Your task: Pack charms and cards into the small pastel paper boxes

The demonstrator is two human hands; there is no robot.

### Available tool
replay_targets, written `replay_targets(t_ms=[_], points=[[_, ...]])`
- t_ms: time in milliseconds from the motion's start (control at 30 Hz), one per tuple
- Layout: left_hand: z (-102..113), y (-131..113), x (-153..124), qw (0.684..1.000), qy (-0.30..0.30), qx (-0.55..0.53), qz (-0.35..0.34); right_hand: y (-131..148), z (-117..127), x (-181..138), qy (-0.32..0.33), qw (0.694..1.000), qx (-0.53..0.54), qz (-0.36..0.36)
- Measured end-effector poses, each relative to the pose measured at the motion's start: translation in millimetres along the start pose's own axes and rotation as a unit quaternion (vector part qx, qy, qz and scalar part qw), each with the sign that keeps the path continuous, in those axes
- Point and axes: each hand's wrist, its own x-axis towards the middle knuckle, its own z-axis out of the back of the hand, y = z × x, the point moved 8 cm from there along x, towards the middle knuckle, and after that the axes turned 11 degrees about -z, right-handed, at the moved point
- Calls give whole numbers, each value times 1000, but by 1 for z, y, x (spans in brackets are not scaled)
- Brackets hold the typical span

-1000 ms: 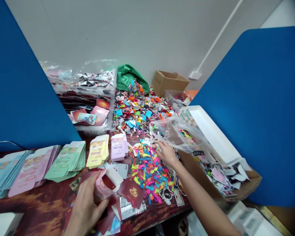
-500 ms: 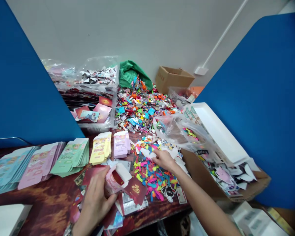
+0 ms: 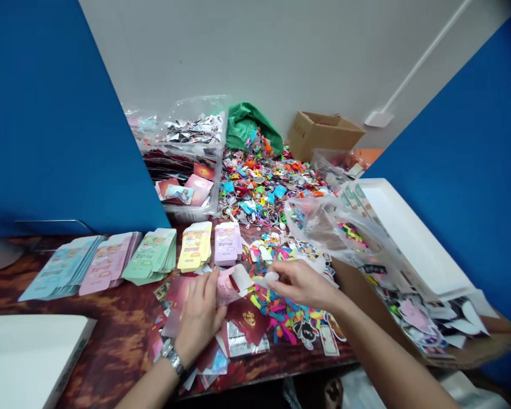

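Observation:
My left hand, with a metal watch on its wrist, is closed around a small pink paper box. The box's end is open, with a white flap sticking out to the right. Between the thumb and fingers of my right hand is a white sticker, its tip close to the flap but apart from it. Below that hand spreads a pile of colourful balloons. Dark red envelopes with gold print lie under the box.
Stacks of flat boxes in blue, pink, green, yellow and purple stand along the left. Small trinkets heap up behind. A cardboard box of stickers is at right; blue partitions flank the table.
My right hand has lifted the white sticker off the pile and drawn it left, nearer the pink box's opening. My left hand still holds the box. The view has turned left.

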Motion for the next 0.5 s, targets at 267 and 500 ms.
replay_targets(t_ms=[267,500], points=[[-4,-17,-6,999,4,28,-16,45,-44,11,-17,996,-68,52],[-12,5,-12,996,-29,-74,48,56,-55,-6,-175,972,-33,152]])
